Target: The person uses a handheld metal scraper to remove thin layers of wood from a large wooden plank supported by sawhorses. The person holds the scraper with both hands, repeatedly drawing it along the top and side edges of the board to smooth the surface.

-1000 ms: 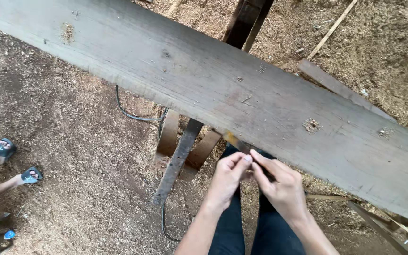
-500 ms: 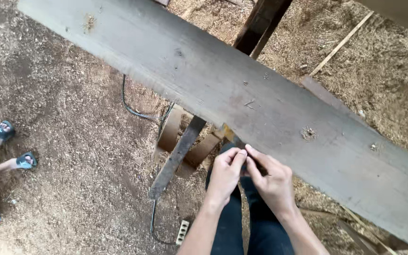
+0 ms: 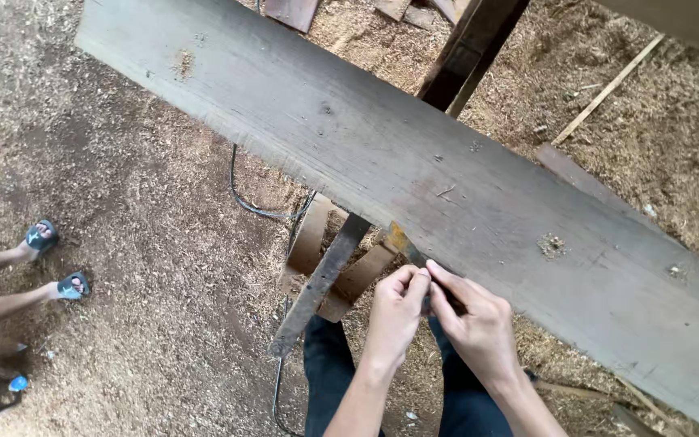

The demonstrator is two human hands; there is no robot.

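Woodworking shed — sawdust floor (image 3: 163, 267), plank (image 3: 414, 178)

We hold both bare forearms up and forward from the lower edge of the view, converging so the hands meet. Our left hand (image 3: 394, 317) has its fingers curled and its thumb pressed toward the fingertips in a pinch. Our right hand (image 3: 479, 328) sits just beside it, knuckles up, index finger and thumb reaching to touch the left fingertips. Both wrists are straight.

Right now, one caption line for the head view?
Both hands, left hand and right hand, pinch together at the near edge of a long grey plank above sawdust floor.
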